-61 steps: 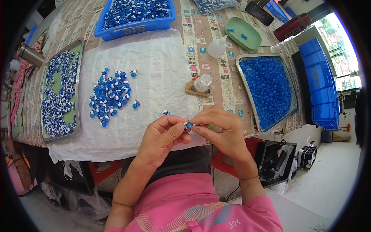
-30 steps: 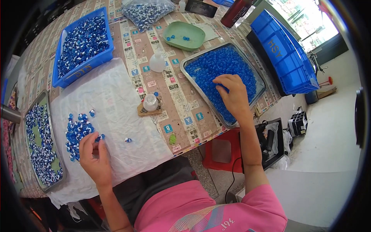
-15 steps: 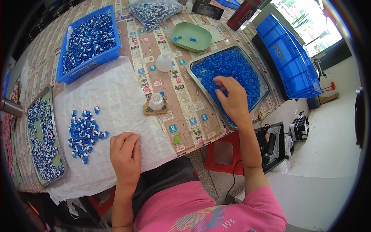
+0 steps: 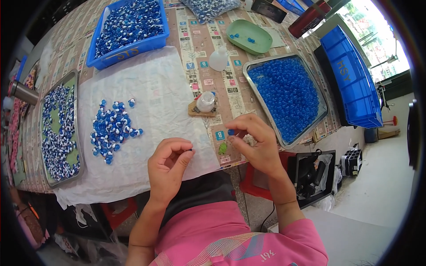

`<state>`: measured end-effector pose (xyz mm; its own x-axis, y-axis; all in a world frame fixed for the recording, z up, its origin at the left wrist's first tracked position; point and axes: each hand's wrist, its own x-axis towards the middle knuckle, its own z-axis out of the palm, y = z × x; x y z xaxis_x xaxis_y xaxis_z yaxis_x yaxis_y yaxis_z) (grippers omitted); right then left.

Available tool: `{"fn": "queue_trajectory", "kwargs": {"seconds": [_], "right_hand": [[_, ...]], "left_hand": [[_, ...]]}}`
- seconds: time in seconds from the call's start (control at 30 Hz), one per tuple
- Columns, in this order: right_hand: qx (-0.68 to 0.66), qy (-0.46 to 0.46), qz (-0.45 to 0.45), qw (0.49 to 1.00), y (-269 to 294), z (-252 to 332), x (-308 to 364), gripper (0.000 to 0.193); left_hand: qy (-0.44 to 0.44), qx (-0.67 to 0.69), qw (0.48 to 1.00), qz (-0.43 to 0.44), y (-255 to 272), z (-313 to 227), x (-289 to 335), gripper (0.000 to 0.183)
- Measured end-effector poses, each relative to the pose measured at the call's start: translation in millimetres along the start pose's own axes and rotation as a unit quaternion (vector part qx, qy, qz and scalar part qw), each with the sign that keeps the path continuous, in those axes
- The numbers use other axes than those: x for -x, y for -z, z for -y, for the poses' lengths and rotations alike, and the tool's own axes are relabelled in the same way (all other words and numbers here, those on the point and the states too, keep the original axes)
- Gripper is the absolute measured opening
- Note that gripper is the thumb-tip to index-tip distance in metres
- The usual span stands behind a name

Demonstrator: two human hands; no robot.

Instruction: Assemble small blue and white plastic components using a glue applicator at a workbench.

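Note:
My right hand (image 4: pixel 257 144) pinches a small round blue bead (image 4: pixel 230 132) between thumb and fingertips, over the table's front edge. Close by on its left, my left hand (image 4: pixel 167 165) is closed in a pinch above the white sheet's (image 4: pixel 151 88) front edge. A tiny dark piece (image 4: pixel 191 150) shows at its fingertips, too small to make out. Farther left on the sheet lies a loose pile of blue-and-white beads (image 4: pixel 111 128). Right of my right hand, a metal tray (image 4: pixel 248 73) holds many clear blue beads (image 4: pixel 288 95). Ahead stands a small clear jar (image 4: pixel 206 102) on a wooden block (image 4: pixel 193 109).
At the left lies a metal tray (image 4: pixel 76 102) of blue-and-white beads; behind it is a blue crate (image 4: pixel 155 43) of more. A white squeeze bottle (image 4: pixel 218 60), a green dish (image 4: pixel 266 42), a bag of beads (image 4: pixel 208 9) and a red flask (image 4: pixel 310 18) stand farther back.
My right hand has left the bead tray and come left, now with a blue bead. My left hand has risen off the sheet, moved right and curled into a pinch. The view has shifted.

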<state>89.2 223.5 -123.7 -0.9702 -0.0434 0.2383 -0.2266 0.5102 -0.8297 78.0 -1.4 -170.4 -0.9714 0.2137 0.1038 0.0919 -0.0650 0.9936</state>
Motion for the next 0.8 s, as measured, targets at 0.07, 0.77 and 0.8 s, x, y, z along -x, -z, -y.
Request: {"fn": "queue_trajectory", "kwargs": {"seconds": [0.07, 0.77, 0.8], "right_hand": [[-0.029, -0.006, 0.019, 0.999, -8.8, -2.3, 0.4, 0.028], [-0.257, -0.171, 0.096, 0.946, -48.2, -6.0, -6.7, 0.026], [-0.261, -0.189, 0.102, 0.941, -48.3, -5.1, -7.6, 0.025]], "left_hand": [[0.144, 0.176, 0.974, 0.006, 0.0, -1.6, 0.7, 0.015], [0.178, 0.237, 0.955, 0.011, 20.3, 4.8, -3.6, 0.017], [0.178, 0.237, 0.955, 0.010, 21.0, 5.2, -3.8, 0.017]]}}
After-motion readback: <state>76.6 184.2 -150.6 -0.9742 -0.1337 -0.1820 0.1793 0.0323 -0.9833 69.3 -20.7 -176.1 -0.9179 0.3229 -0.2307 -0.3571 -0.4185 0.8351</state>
